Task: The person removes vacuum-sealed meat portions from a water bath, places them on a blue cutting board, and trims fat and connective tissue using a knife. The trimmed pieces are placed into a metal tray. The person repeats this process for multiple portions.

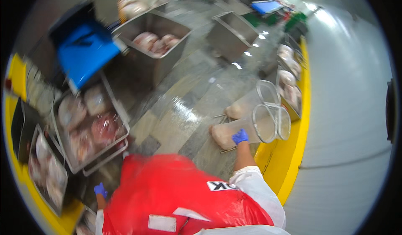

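Note:
My right hand, in a blue glove, is stretched forward over the side of the nearer clear, tube-like bag. This bag has a wide round white rim, and something pale pinkish lies in its lower end. The fingers look apart; whether they touch the bag I cannot tell. Close beside it leans a second clear bag with a similar rim and contents. My left hand, also gloved in blue, hangs low by my red apron. It holds nothing, its fingers loosely apart, near a metal-framed bin of bagged meat.
An open steel tub with bagged meat stands ahead, near a blue panel. Another steel tub is farther off. A yellow ledge runs along the pale right wall, with bins of wrapped pieces. The tiled floor looks wet.

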### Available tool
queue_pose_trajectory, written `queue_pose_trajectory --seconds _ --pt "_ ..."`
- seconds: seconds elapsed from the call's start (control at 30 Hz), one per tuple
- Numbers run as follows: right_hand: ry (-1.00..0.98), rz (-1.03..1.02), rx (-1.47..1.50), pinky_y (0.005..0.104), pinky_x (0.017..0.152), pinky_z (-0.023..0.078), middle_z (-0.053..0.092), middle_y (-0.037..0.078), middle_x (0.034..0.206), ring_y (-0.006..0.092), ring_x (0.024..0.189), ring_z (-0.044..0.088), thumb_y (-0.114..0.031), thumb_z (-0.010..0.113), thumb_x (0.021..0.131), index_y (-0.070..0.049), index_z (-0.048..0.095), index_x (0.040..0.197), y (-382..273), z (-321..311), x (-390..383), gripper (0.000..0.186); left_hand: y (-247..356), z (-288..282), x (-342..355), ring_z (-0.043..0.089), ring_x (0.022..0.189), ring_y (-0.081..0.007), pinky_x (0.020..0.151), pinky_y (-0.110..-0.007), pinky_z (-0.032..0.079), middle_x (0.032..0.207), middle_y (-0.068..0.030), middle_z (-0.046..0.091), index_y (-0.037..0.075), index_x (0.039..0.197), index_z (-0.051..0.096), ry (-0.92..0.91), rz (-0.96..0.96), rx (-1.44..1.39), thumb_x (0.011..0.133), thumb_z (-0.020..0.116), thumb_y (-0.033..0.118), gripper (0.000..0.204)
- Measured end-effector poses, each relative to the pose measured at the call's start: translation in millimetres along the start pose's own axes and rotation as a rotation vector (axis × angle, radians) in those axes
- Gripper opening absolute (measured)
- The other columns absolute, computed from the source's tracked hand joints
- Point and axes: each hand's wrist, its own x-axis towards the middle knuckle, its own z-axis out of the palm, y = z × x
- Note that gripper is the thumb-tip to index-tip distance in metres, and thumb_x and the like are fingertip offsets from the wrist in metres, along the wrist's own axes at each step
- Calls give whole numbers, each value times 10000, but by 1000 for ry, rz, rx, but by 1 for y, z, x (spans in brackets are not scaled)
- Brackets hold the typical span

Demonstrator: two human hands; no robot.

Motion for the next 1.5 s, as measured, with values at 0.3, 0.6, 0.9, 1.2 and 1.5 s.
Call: queue_pose_trajectory --seconds 0.3,0.6,0.9,1.2,1.5 --pt "-830 -556 -1390 302 635 516 680 79 861 162 757 653 -317 710 957 -33 721 1112 163 300 -114 324 64 26 -39 661 1087 -468 960 -513 519 1132 -291 699 -23 1095 726 92 -347 -73 963 562 478 544" --pt "-1140 -370 -1595 346 830 546 764 122 1005 192 887 692 -314 717 960 5 735 1154 255 501 -200 374 249 -47 123 729 894 -351 809 -429 569 990 -208 736 75 1060 731 687 -203 -771 961 672 238 200" --pt "-1007 -890 -1731 425 954 533 720 268 1182 362 1107 702 -404 688 952 96 654 1243 337 659 -85 579 252 25 280 732 926 -367 806 -435 589 980 -201 742 63 1023 764 326 -333 -353 956 639 183 187" --pt "-1044 -832 -2493 490 1018 508 631 366 1263 462 1229 610 -428 536 1017 63 578 1328 404 745 66 583 214 71 311 721 1062 -356 885 -412 598 1108 -182 746 98 990 789 -276 -388 -36 794 787 161 206" --pt "-613 342 -1529 470 1028 513 662 191 1303 322 1200 625 -522 375 1044 13 577 1390 405 742 85 668 178 219 338 681 1123 -366 953 -419 555 1178 -213 717 73 1162 729 -122 -861 -1136 916 659 200 285"
